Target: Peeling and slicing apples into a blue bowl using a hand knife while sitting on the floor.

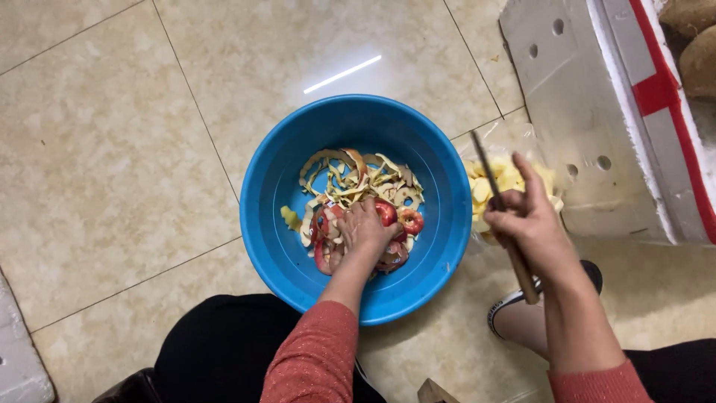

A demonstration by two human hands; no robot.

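My left hand (364, 227) closes on apple peels (358, 179) in blue basin (261, 194); right hand (526, 216) grips knife (500, 216). Peeling looks mostly done: cut pieces bagged (514, 175).

Blue basin (276, 186), peels (358, 179) red and pale yellow inside; floor (112, 149) beige marbled tiles with thin dark grout lines; sleeves (317, 358) rust red, speckled; trousers (216, 351) black; knife (514, 261) handle brown; box (567, 67) white with red stripe; yellow fruit pieces (500, 179) in clear bag
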